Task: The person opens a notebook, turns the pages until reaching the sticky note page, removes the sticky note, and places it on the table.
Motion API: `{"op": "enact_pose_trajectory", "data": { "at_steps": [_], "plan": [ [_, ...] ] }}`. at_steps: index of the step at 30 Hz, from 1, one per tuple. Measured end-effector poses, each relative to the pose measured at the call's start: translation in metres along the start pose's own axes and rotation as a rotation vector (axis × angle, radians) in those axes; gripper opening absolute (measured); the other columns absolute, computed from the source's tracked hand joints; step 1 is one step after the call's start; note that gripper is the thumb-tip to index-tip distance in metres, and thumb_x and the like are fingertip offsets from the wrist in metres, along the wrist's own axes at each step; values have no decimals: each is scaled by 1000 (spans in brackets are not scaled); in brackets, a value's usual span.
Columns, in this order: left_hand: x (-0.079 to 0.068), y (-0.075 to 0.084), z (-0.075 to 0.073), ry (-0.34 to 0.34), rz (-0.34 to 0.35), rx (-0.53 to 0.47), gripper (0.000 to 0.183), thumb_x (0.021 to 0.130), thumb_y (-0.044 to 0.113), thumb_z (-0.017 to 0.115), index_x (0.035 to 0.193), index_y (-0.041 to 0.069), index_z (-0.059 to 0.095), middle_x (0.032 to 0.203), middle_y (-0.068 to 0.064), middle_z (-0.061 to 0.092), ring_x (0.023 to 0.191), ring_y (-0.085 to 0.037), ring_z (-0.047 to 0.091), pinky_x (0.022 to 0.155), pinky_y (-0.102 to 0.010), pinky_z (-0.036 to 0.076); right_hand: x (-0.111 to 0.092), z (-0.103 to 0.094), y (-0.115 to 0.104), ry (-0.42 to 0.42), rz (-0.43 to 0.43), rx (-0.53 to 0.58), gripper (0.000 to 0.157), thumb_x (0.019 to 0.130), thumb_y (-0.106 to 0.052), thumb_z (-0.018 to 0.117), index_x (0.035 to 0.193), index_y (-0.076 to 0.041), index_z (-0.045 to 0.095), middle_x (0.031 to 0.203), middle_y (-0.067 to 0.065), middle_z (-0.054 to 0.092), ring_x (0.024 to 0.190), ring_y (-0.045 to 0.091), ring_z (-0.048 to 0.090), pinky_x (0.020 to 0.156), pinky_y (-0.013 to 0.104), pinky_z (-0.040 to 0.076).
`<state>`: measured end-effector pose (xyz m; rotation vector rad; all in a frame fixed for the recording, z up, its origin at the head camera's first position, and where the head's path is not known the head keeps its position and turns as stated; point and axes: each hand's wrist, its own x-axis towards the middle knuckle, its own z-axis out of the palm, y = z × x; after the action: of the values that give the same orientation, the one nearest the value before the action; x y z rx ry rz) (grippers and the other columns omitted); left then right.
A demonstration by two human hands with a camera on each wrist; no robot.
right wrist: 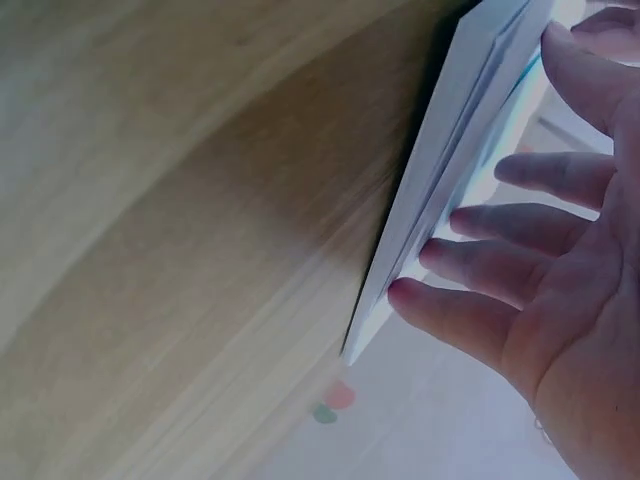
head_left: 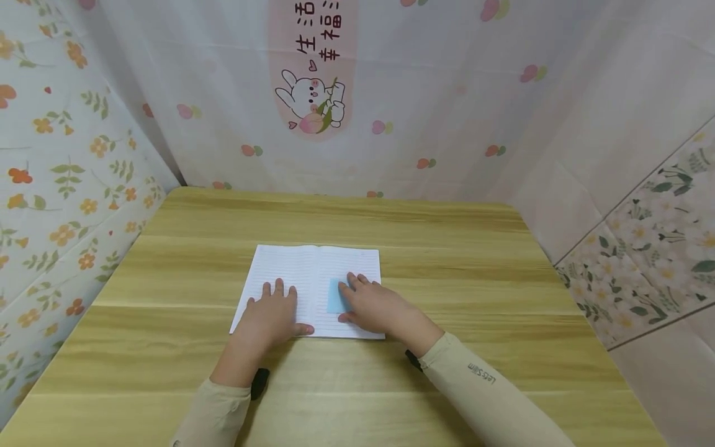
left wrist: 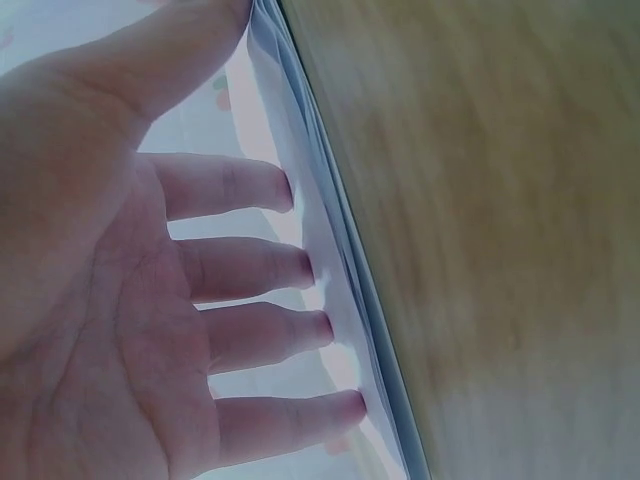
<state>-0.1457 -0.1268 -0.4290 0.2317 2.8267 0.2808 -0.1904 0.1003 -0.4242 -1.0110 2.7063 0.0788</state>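
"Starting nearest: wearing what?"

"Wearing beige sleeves (head_left: 215, 410), showing lettering (head_left: 481, 374) on the right one."

"Doing what with the left hand (head_left: 270, 316)?"

"Spreading fingers wide and straight on the left page of an open lined notebook (head_left: 306, 270), laying thumb near the bottom edge, gripping nothing."

"And doing what with the right hand (head_left: 375, 305)?"

"Reaching across the right page, stretching fingers out loosely, partly covering a light-blue paper (head_left: 335, 301), gripping nothing either."

"Locating that paper where?"

"Lying on the right page, just right of the centre fold."

"Going farther out?"

"Working over a wood-grain table (head_left: 463, 261), having a flowered cloth (head_left: 67, 205) at left, facing a pale backdrop (head_left: 223, 68) printed with a rabbit (head_left: 308, 93) and Chinese characters (head_left: 305, 43)."
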Motion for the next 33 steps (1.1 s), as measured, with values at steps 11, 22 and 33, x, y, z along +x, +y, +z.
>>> {"op": "enact_pose_trajectory", "data": {
  "at_steps": [11,22,33],
  "plan": [
    [-2,2,-2,7,7,3,96,91,56,79,153,-10,47,162,-41,37,151,-61,37,111,-78,42,0,2,4,25,-26,-48,65,110,-45,55,159,-4,47,164,24,47,151,42,50,117,52,50],
    [-2,1,-3,-4,3,7,96,92,57,77,154,-9,47,162,-41,37,151,-61,37,112,-78,41,1,1,4,17,-64,-143,61,112,-43,51,159,-5,46,163,24,49,149,40,53,114,48,54],
    [-1,1,-1,-9,-2,1,96,92,57,77,154,-10,46,163,-41,35,152,-61,35,113,-78,40,0,-2,13,273,-156,-219,48,106,-17,62,150,1,56,142,17,70,131,29,70,99,39,62]
  ]
}}
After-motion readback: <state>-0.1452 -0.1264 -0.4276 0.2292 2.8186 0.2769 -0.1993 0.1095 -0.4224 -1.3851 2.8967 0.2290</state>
